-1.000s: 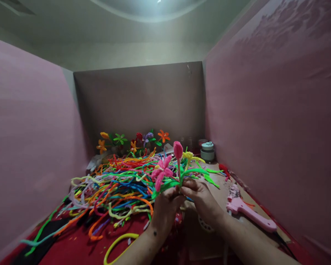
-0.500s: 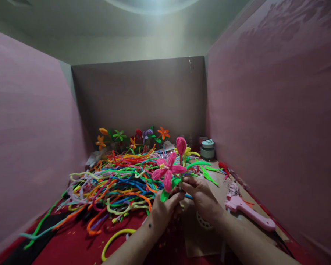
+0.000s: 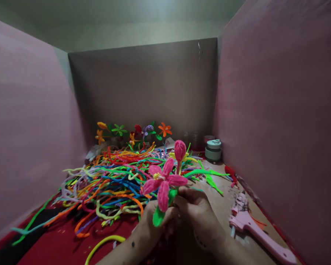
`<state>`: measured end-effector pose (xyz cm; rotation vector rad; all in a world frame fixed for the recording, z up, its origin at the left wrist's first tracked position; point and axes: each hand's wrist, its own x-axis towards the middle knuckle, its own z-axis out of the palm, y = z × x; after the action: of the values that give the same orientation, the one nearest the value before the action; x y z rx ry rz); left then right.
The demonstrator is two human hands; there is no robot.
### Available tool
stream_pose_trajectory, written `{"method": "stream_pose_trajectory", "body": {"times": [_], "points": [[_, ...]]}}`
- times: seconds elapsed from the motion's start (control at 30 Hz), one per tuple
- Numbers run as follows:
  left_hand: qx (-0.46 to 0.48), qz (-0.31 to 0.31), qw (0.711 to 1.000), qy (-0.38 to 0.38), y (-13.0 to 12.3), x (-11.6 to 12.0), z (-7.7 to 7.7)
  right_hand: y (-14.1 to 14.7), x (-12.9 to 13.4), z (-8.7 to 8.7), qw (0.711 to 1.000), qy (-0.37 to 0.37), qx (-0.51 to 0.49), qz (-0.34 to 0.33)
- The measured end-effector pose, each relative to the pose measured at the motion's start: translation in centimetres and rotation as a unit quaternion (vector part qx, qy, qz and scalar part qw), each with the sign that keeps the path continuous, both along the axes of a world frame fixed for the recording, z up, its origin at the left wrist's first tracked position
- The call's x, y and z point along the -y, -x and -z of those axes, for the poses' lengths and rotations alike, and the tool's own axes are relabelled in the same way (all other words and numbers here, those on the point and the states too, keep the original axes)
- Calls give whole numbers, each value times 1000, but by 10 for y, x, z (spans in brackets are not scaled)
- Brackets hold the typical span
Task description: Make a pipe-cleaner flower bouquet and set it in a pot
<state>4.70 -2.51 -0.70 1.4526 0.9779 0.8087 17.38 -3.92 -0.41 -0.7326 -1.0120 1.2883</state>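
Note:
A pink pipe-cleaner flower (image 3: 168, 167) with a yellow centre stands upright between my hands. Beside its petals rises a pink bud (image 3: 180, 150) on a stem, and a green leaf (image 3: 158, 217) hangs below them. My left hand (image 3: 149, 224) is closed around the lower stem, partly behind the leaf. With fingers pinched on the same stem, my right hand (image 3: 202, 217) meets the left one. A bright green pipe cleaner (image 3: 200, 172) sticks out to the right just above my right fingers. The fingertips and the stem's lower end are largely hidden.
A heap of coloured pipe cleaners (image 3: 107, 180) covers the table's left and middle. Finished pipe-cleaner flowers (image 3: 165, 129) stand at the back. A pink glue gun (image 3: 253, 224) lies on the right, with a green lidded jar (image 3: 213, 151) behind. Pink walls (image 3: 278, 110) flank the table.
My hands and the flower appear slightly lower and nearer, and the flower has shifted a little left. The camera view has also moved. Both hands keep their hold.

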Motion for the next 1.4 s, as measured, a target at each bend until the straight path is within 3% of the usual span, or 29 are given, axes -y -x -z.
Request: {"method": "stream_pose_trajectory", "body": {"times": [0.2,0.33,0.53,0.67,0.8,0.93,1.13,1.3,1.4], "points": [[54,-2,995,86,-1,-3,5,-1,0,1,999,14,-12,-27],[86,19,992,86,0,-4,9,-7,1,3,998,2,-12,-57],[115,31,989,88,0,0,6,-7,2,1,999,-12,20,-31],[104,13,991,86,-1,0,7,0,3,5,985,-18,154,69],[102,-3,992,73,-2,0,8,1,5,10,932,-26,312,181],[113,-11,990,81,-3,1,6,-2,6,14,896,-83,363,242],[132,-18,986,99,-2,1,4,-4,4,13,945,-45,259,193],[147,-20,983,108,-1,-2,6,-4,6,9,947,-54,238,208],[158,-10,983,96,-1,-2,7,-2,5,11,963,-50,202,172]]}}
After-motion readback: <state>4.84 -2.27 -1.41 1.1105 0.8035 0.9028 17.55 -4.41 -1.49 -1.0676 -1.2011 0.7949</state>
